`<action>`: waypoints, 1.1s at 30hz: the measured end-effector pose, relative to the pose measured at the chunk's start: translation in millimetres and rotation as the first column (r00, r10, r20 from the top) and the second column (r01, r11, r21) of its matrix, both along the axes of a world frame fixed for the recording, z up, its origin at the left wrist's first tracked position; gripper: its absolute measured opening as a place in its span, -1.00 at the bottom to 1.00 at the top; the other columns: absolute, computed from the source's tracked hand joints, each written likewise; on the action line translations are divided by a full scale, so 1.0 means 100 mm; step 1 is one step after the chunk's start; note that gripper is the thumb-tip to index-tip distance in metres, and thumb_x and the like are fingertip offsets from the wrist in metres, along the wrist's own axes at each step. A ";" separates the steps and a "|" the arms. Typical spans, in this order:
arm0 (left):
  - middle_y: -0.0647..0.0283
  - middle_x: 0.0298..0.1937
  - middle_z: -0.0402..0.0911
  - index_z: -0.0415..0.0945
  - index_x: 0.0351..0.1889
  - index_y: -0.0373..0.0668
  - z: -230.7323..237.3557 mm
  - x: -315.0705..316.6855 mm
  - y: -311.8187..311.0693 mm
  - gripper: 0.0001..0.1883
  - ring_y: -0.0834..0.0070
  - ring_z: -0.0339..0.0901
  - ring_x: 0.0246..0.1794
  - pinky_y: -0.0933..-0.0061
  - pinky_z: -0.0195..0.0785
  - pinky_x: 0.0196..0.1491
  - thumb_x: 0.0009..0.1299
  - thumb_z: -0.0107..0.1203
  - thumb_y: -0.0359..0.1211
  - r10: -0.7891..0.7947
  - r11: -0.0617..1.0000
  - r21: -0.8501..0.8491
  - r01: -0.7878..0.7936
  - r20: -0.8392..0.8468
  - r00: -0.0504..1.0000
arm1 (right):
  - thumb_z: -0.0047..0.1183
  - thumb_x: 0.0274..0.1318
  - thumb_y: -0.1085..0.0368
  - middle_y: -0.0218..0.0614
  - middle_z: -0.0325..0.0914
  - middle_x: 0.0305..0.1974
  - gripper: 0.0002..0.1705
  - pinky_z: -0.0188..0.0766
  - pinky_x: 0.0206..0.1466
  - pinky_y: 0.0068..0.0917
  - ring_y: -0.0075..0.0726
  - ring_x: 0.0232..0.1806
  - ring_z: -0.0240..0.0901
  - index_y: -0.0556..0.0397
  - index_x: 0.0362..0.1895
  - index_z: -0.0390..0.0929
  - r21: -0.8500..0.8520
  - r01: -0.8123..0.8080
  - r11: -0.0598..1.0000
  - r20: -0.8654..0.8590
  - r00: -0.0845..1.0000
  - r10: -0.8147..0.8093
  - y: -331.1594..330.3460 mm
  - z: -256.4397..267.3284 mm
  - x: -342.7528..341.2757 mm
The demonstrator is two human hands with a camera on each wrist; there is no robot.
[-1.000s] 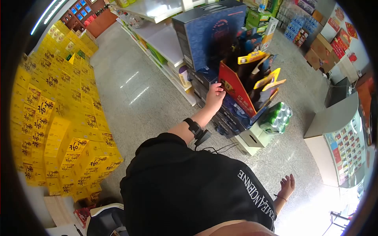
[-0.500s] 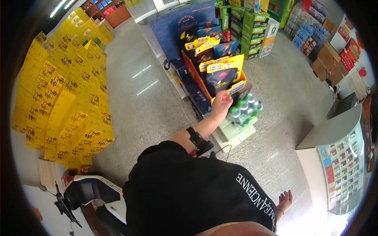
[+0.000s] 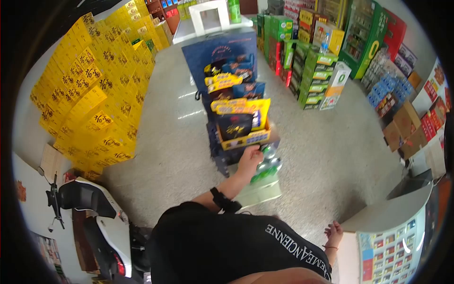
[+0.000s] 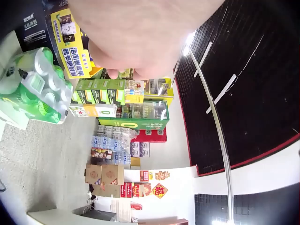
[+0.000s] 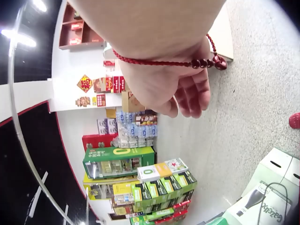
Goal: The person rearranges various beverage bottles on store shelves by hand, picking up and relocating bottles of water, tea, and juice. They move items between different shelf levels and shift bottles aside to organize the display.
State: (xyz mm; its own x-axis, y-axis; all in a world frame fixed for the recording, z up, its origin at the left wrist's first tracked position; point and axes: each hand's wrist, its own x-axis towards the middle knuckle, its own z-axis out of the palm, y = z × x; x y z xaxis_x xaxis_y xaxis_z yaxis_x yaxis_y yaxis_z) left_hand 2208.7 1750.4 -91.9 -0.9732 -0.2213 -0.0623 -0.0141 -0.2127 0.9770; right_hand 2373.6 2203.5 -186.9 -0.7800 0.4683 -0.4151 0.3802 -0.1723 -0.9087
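In the head view the left hand (image 3: pixel 249 162) is at the front lower edge of a yellow-trimmed display box (image 3: pixel 246 140) holding dark and yellow snack bags (image 3: pixel 235 124). Its fingers are loosely bent, with nothing seen in them; contact with the box cannot be told. Beside it lies a wrapped pack of green-and-silver cans (image 3: pixel 269 165). The left wrist view has the hand (image 4: pixel 136 37) across the top, near the box's yellow panel (image 4: pixel 70 44). Low at the person's side, the right hand (image 3: pixel 334 232) hangs loosely; the right wrist view shows relaxed fingers below a red bracelet (image 5: pixel 154 62).
Stacked yellow cartons (image 3: pixel 101 90) line the left side, with a parked scooter (image 3: pixel 106 217) below them. Green cartons (image 3: pixel 317 78) stand beyond the display at the right. A curved counter (image 3: pixel 392 208) is at lower right, and brown boxes (image 3: pixel 402 128) stand by the right wall.
The left hand has gone from the display box's red side to its front edge, above the cans. The head view has turned, and the display now faces the person. The right hand still hangs low.
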 end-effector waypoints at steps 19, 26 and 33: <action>0.31 -0.23 0.51 0.33 0.12 -0.18 0.15 -1.94 1.99 -0.59 0.59 0.45 -0.25 0.58 0.20 -0.29 0.33 0.12 -0.37 0.199 0.979 0.059 -0.196 -0.042 0.979 | 0.01 0.17 0.42 -0.25 0.55 -0.32 -0.71 0.41 -0.58 -0.59 -0.49 -0.58 0.47 0.15 0.00 0.45 -0.033 -0.201 0.979 -0.020 0.980 0.200 2.54 -0.13 -3.11; 0.31 -0.15 0.48 0.29 0.16 -0.16 0.40 -2.69 2.64 -0.55 0.59 0.44 -0.20 0.59 0.23 -0.26 0.32 0.11 -0.39 0.295 0.955 0.044 -0.293 -0.043 0.954 | -0.04 0.15 0.40 -0.21 0.58 -0.28 -0.63 0.44 -0.53 -0.58 -0.46 -0.57 0.49 0.16 0.07 0.45 0.093 -0.434 0.896 0.045 0.901 0.431 2.98 0.24 -4.92; 0.31 -0.10 0.47 0.32 0.14 -0.19 0.49 -2.92 2.48 -0.56 0.58 0.46 -0.17 0.60 0.23 -0.26 0.29 0.11 -0.42 0.514 0.843 -0.129 -0.522 -0.092 0.853 | 0.05 0.08 0.36 -0.24 0.59 -0.30 -0.62 0.46 -0.47 -0.55 -0.43 -0.47 0.54 0.15 0.03 0.50 0.065 -0.760 0.646 -0.015 0.647 0.763 2.17 0.35 -6.47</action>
